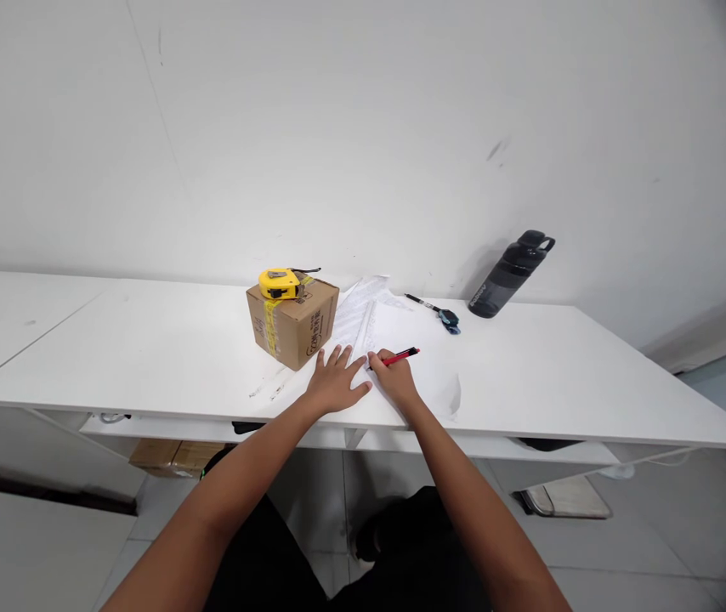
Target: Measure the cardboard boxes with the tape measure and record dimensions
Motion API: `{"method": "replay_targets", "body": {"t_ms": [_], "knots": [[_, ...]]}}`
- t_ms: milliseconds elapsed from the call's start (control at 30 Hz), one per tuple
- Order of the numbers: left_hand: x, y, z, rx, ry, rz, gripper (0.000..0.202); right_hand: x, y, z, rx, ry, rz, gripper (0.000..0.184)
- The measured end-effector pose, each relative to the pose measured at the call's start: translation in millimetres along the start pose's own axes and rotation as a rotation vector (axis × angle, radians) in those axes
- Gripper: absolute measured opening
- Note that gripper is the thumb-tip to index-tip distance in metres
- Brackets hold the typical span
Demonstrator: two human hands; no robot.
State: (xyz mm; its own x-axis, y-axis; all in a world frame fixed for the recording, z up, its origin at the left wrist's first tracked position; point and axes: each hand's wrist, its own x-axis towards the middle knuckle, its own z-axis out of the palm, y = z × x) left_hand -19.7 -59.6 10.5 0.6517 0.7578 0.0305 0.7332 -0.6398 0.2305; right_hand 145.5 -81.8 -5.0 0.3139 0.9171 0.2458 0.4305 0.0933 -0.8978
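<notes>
At the far left a white table [114, 340] runs along a white wall [350, 127], with a brown carton [175, 456] lower down, beneath the tabletop. Further right, a small cardboard box [299, 327] sits on the table, a strip of yellow tape down one side, and a yellow tape measure [279, 282] rests on its top. Just beside the box, the left hand [336, 384] lies palm down with fingers spread, pressing on white paper and gripping nothing. A printed sheet [356, 310] shows behind it, next to the plain white paper [411, 327], which lies on the table in front of the person, one corner curled at the right. The right hand [394, 378] is closed around a red pen [399, 357], its tip end down at the paper near the left thumb. Beyond the paper lie a black pen [422, 302] and, just beside it, a small blue-and-black object [449, 320]. Rightmost on the table, near the wall, a dark bottle [508, 276] appears slanted.
</notes>
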Motion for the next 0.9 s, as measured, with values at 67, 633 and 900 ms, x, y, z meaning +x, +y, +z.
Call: {"method": "replay_targets", "body": {"t_ms": [67, 633, 900], "knots": [[0.3, 0.0, -0.1, -0.001, -0.003, 0.003, 0.070, 0.1, -0.4, -0.2, -0.008, 0.001, 0.002, 0.037], [1.0, -1.3, 1.6, -0.009, 0.009, 0.011, 0.070, 1.3, 1.5, -0.1, -0.013, -0.015, -0.010, 0.036], [1.2, -2.0, 2.6, -0.011, 0.014, 0.007, 0.071, 1.9, 3.4, 1.7, 0.017, -0.014, -0.001, 0.036]]}}
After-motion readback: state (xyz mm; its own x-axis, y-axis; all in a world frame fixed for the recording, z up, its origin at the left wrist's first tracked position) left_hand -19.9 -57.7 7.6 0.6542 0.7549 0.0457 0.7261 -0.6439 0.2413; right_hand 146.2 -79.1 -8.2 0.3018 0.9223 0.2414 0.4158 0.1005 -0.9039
